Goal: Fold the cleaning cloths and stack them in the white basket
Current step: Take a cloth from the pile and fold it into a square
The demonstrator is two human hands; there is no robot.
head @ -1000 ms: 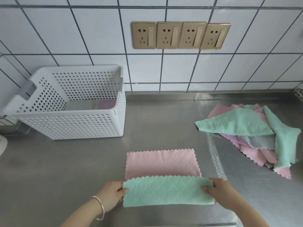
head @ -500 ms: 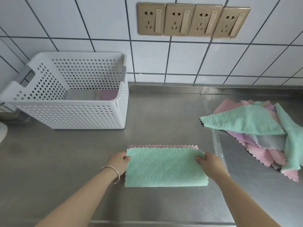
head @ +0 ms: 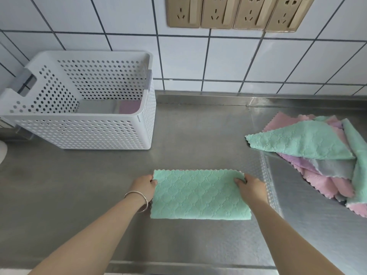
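Your hands hold the far corners of a green cleaning cloth [head: 200, 195] that lies folded in half on the steel counter [head: 198, 126], its fold toward you and its scalloped edges lined up at the far side, with a thin sliver of pink showing along that edge. Your left hand [head: 144, 185] pinches the far left corner; a silver bangle [head: 139, 200] sits on that wrist. Your right hand [head: 251, 187] pinches the far right corner, thumb on top of the fabric. The white perforated basket [head: 83, 133] stands well to the left and farther back, against the tiled wall [head: 218, 62]; a folded pink cloth [head: 128, 107] lies at the bottom of it. To your right, a loose pile of unfolded cloths [head: 321, 155], green, pink, lilac and grey, rests on the counter, apart from the one you hold. Four gold wall sockets [head: 238, 12] sit above on the tiles.
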